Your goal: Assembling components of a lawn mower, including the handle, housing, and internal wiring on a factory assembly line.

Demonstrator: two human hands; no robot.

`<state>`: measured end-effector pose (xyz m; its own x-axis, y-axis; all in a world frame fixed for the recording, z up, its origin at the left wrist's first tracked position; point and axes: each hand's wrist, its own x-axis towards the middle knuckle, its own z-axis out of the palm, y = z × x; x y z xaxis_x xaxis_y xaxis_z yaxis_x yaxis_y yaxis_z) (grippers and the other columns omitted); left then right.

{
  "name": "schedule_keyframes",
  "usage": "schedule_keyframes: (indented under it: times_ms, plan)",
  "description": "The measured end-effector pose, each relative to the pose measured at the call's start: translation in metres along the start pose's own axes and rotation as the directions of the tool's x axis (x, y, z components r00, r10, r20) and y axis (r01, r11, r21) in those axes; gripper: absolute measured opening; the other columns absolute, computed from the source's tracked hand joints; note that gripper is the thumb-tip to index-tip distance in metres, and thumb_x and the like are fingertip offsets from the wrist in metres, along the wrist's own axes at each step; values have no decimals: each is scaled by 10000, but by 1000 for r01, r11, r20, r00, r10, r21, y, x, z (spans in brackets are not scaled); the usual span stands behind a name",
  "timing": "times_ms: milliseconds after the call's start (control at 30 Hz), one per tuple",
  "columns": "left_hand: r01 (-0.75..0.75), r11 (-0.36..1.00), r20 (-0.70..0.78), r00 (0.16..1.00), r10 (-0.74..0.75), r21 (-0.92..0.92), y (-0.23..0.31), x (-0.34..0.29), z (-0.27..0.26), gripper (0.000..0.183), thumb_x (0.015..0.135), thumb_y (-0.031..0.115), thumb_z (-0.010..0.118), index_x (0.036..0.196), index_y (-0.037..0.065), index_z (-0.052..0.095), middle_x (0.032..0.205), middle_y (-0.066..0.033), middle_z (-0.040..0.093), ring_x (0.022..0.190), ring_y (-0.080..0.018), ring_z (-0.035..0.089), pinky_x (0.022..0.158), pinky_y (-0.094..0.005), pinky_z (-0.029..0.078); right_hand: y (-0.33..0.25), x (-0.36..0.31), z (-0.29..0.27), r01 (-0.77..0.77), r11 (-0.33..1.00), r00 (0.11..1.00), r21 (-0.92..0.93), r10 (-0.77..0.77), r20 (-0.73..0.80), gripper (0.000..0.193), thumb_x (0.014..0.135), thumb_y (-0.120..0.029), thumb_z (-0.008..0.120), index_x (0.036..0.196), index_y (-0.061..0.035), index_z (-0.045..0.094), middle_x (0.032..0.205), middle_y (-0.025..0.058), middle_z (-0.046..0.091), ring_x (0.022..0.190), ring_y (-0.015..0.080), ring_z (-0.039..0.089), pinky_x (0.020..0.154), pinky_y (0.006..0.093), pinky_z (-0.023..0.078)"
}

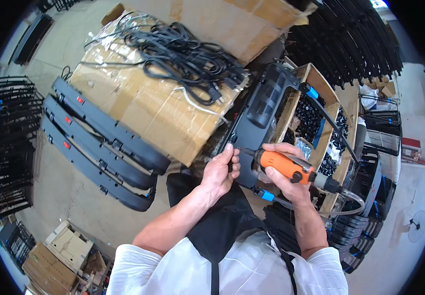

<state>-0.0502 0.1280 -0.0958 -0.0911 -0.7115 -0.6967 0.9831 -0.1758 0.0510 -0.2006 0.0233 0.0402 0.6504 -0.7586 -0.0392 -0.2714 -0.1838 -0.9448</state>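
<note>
My right hand [287, 183] is wrapped round an orange air screwdriver [278, 162], held level with its bit pointing left. A clear hose [356, 197] runs from its rear end. My left hand [217, 169] is closed at the tip of the bit, thumb and fingers pinched together; what they hold is too small and hidden to name. Beneath both hands lies a dark grey plastic panel [247, 169] with a raised rounded housing [265, 98] toward its far end. Part of the panel is covered by my hands and the screwdriver.
Right of the panel, a wooden compartment box [333, 98] holds black fittings [308, 120] and silver screws [304, 146]. On the left stands a cardboard box [143, 115] topped with tangled black cables [188, 54]. Curved dark panels [99, 147] lean beside it. Black frames [15, 142] are stacked at far left.
</note>
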Motion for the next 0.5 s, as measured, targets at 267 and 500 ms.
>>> schedule_keyframes:
  times_ms: [267, 500]
  plan:
    - [168, 985, 223, 962, -159, -25, -29, 96, 114, 279, 1106, 328, 602, 1152, 61, 668, 860, 12, 613, 704, -103, 541, 585, -242, 441, 29, 29, -133, 26, 1000, 996, 10, -25, -90, 499, 876, -56, 808, 1327, -23, 598, 1298, 141, 707, 1212, 238, 679, 1073, 414, 534]
    - [122, 985, 180, 979, -99, -123, -71, 187, 221, 305, 1079, 403, 623, 1150, 107, 630, 821, 37, 562, 671, -97, 491, 567, -233, 395, 56, 86, -216, -37, 994, 966, 100, 61, -251, 512, 889, -47, 795, 1353, -31, 579, 1318, 145, 704, 1235, 234, 668, 1083, 404, 528]
